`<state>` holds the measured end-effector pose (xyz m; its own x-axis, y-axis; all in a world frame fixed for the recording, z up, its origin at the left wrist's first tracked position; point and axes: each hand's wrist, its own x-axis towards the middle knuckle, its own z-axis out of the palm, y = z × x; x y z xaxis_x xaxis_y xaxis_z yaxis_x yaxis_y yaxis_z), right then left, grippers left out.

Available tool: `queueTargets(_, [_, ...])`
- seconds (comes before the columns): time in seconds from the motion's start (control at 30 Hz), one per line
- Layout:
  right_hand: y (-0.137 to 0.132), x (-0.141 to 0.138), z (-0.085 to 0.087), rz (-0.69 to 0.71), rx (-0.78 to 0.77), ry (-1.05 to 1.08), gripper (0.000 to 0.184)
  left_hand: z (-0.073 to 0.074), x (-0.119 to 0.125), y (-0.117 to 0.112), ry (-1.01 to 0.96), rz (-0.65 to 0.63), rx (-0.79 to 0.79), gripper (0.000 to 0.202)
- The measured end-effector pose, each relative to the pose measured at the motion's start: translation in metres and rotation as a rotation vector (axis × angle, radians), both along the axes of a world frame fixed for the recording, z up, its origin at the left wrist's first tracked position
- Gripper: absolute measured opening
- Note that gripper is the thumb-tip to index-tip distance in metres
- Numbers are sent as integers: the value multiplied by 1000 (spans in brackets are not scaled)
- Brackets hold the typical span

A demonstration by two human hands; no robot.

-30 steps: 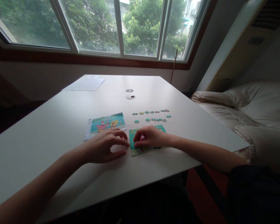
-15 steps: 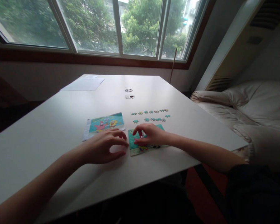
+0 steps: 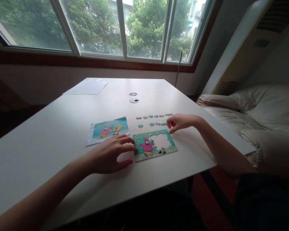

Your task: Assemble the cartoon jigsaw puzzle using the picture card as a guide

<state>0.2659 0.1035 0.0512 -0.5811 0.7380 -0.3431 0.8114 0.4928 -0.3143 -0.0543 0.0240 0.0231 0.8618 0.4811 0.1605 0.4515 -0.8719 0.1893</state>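
Note:
A partly filled jigsaw puzzle (image 3: 146, 147) with a pink starfish figure lies on the table, a white gap in its upper right part. At its left edge rests my left hand (image 3: 113, 154), open, fingers spread and fingertips at the border. Beyond the puzzle's far right corner, my right hand (image 3: 180, 122) is over the right end of the nearer row of loose puzzle pieces (image 3: 157, 124). Its fingers are curled toward the thumb; whatever is between them is hidden. Another row of puzzle pieces (image 3: 150, 116) lies farther back.
Left of the puzzle lies a picture sheet (image 3: 109, 128) of cartoon figures, partly behind my left hand. Two round discs (image 3: 134, 100) are set farther back on the white table (image 3: 50, 128). White paper (image 3: 86, 87) lies at the far left. A cream sofa (image 3: 231, 115) stands at right.
My right hand has moved from over the puzzle to the right and away from me, to the loose pieces, uncovering the puzzle's gap. My left hand has shifted slightly right, onto the puzzle's edge.

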Motion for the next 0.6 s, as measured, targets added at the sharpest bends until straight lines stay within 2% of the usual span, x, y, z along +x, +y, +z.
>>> queueTargets(0.27, [9, 2, -11, -9, -69, -16, 35, 0, -1, 1, 19, 21, 4, 22])
queueTargets(0.6, [-1, -12, -16, 62, -68, 90, 32, 1, -2, 3, 8, 34, 33, 15])
